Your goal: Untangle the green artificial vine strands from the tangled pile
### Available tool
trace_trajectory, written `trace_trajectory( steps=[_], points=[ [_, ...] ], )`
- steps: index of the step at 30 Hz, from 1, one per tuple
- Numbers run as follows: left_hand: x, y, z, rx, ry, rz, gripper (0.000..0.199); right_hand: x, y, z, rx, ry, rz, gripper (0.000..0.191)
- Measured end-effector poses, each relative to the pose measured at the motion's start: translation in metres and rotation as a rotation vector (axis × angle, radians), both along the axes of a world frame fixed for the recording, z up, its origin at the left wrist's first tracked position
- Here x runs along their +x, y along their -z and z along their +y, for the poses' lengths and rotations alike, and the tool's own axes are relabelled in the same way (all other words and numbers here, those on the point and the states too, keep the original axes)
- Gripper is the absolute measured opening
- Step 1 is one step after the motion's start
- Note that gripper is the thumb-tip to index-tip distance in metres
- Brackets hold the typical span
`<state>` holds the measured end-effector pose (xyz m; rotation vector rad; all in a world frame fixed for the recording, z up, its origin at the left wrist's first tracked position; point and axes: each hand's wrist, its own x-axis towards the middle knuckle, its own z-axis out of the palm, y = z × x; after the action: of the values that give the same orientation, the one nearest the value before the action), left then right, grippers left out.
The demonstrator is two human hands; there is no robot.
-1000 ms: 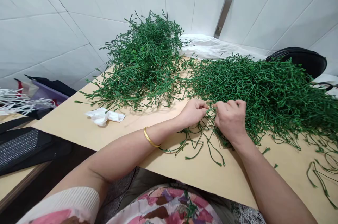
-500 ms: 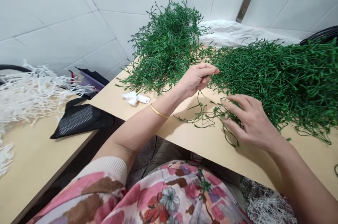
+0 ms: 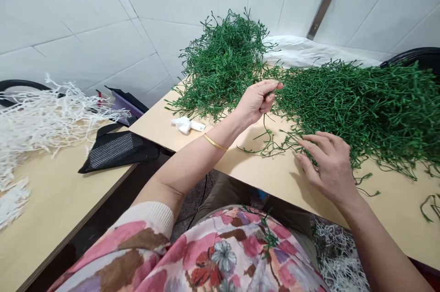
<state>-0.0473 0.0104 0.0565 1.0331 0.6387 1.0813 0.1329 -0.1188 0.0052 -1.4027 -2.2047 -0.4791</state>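
Note:
My left hand (image 3: 259,99) is closed above the table, between two heaps of green plastic stems. A thin green stem hangs below the fist; most of what the fingers grip is hidden. My right hand (image 3: 326,163) rests low at the near edge of the right-hand heap of green stems (image 3: 357,104), fingers curved and apart, thumb spread away. Its fingertips touch or nearly touch several loose green stems (image 3: 270,145) lying between the hands. Farther back on the left stands the other green stem heap (image 3: 223,63).
A crumpled white tissue (image 3: 185,124) lies left of my forearm. On the left table (image 3: 68,200) are white branching strands (image 3: 58,118) and a black mesh piece (image 3: 113,150). A white plastic sheet (image 3: 295,49) lies along the tiled wall. More white strands (image 3: 338,255) are below the table.
My right hand has drawn back slightly to the right, and a stem that dangled under it no longer shows there. My left fist stays closed in about the same place. The view has shifted a little.

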Motion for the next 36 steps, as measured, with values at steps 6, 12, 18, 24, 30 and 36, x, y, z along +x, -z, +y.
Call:
trace_trajectory(
  steps=[6, 12, 18, 24, 30, 36],
  points=[
    [0.006, -0.023, -0.011, 0.053, -0.017, 0.066, 0.012, -0.026, 0.005, 0.024, -0.168, -0.108, 0.019, 0.028],
    [0.008, -0.025, 0.007, 0.105, -0.059, -0.041, 0.009, -0.004, -0.006, 0.060, -0.211, -0.004, 0.205, 0.017],
    [0.018, 0.009, 0.032, -0.013, -0.029, -0.121, 0.010, 0.012, -0.005, 0.077, -0.015, 0.262, 0.336, 0.015],
    [0.020, 0.040, 0.042, -0.119, -0.013, -0.142, 0.010, 0.001, 0.014, 0.071, -0.012, 0.108, 0.216, 0.022],
    [0.023, 0.041, 0.035, -0.131, 0.054, -0.193, 0.010, -0.013, 0.025, 0.071, -0.145, 0.001, 0.086, 0.030],
    [0.023, 0.039, 0.027, -0.143, 0.199, -0.269, 0.018, -0.015, 0.027, 0.075, -0.182, -0.039, 0.109, 0.022]
  ],
)
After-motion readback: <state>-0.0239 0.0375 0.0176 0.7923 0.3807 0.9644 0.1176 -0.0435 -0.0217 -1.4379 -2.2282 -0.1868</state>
